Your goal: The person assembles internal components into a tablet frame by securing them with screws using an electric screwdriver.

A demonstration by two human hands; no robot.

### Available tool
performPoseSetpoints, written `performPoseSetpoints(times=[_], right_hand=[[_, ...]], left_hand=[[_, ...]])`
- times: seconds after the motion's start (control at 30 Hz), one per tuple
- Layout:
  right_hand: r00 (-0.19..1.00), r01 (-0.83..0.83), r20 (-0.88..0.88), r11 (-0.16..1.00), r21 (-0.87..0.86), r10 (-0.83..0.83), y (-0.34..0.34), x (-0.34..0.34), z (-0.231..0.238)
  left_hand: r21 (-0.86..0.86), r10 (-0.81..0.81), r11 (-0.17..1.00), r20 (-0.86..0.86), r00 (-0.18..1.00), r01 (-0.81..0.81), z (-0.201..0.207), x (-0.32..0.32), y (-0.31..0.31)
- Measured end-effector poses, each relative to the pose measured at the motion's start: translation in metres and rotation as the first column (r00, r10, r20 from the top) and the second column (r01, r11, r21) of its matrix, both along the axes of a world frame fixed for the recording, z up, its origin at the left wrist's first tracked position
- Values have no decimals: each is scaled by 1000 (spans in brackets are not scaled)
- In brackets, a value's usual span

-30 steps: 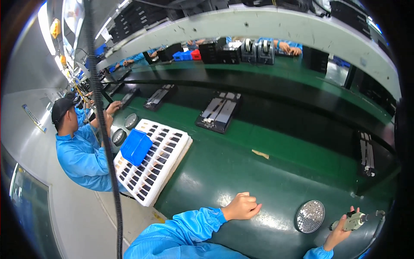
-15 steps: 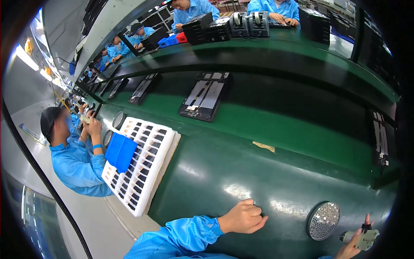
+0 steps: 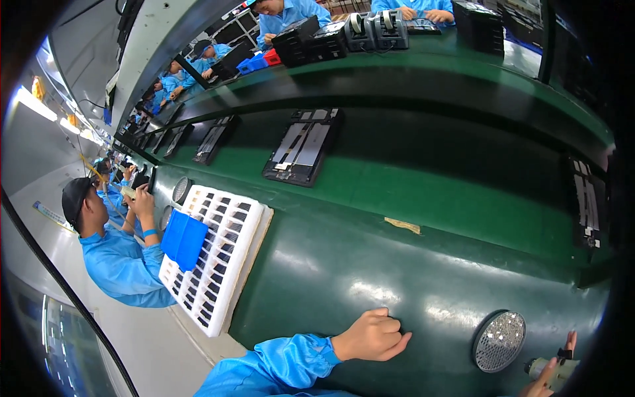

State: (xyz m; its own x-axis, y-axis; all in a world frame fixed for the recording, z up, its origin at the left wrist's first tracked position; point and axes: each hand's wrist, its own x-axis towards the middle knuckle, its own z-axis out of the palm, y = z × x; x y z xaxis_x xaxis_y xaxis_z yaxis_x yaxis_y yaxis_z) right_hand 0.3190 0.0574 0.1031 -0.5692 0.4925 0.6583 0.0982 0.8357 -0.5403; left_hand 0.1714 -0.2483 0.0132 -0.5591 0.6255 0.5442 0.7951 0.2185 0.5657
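Observation:
My left hand (image 3: pixel 372 336), in a blue sleeve, rests on the green bench with fingers curled into a fist and the thumb pointing right. Whatever it may hold is hidden. At the lower right edge my right hand (image 3: pixel 544 382) is wrapped round a pale green handheld tool (image 3: pixel 562 374), partly lost in the dark rim. A black band circles one raised finger. Between my hands, nearer the right one, lies a round perforated dish (image 3: pixel 499 341) with many small shiny pieces on it; neither hand touches it.
A white compartment tray (image 3: pixel 246 255) of dark parts, with a blue bin (image 3: pixel 184 239) on it, stands left beside a co-worker (image 3: pixel 122 258). Opened tablet-like devices (image 3: pixel 304 147) lie along the green strip beyond; another device (image 3: pixel 586 202) is far right. Torn tape (image 3: pixel 402 225) marks the bench.
My right hand and the pale green tool have shifted slightly right, further into the dark rim. My left fist stays nearly in place. The large device beyond appears slightly further left.

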Motion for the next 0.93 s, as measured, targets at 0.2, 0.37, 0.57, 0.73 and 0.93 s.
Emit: performPoseSetpoints(times=[0.2,0.37,0.57,0.73,0.93], right_hand=[[997,-66,26,992,-110,70,13,21,-4],[970,-227,14,921,-315,244,29,20,-30],[959,-283,-167,839,-465,231,29,18,-34],[948,-307,-243,783,-542,204,42,1,-47],[915,-395,-334,676,-622,227,49,-23,-27]], left_hand=[[36,-6,999,-39,999,7,3,4,4],[46,26,999,-99,995,-22,0,8,4],[64,-4,998,-180,984,16,0,12,4],[38,75,997,-195,978,-69,-13,7,4],[25,133,991,-170,976,-131,-13,7,5]])
